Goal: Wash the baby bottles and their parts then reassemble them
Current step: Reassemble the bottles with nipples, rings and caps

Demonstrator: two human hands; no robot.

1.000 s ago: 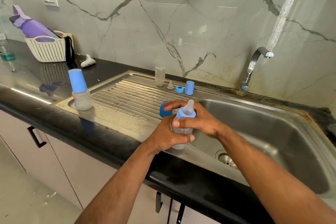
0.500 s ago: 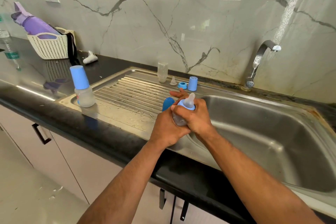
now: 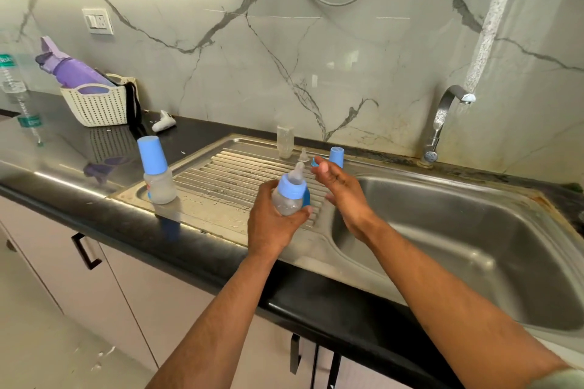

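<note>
Left hand (image 3: pixel 271 224) grip wrapped around baby bottle (image 3: pixel 289 196) body, right hand (image 3: pixel 343 196) loose-fingered, empty, just beside

The baby bottle (image 3: pixel 287 197) in my left grip (image 3: pixel 271 221) is small and clear, with a blue collar screwed on and a translucent teat pointing up, tilted slightly right. Behind it a blue cap (image 3: pixel 306 197) peeks out on the drainboard. A finished bottle (image 3: pixel 157 174) stands upright at the drainboard's left end, its tall blue cap on. At the back edge stand a bare clear bottle body (image 3: pixel 285 141), a loose teat (image 3: pixel 304 155), a blue ring (image 3: pixel 314 162) partly hidden by my fingers, and another blue cap (image 3: pixel 336 157).
</note>
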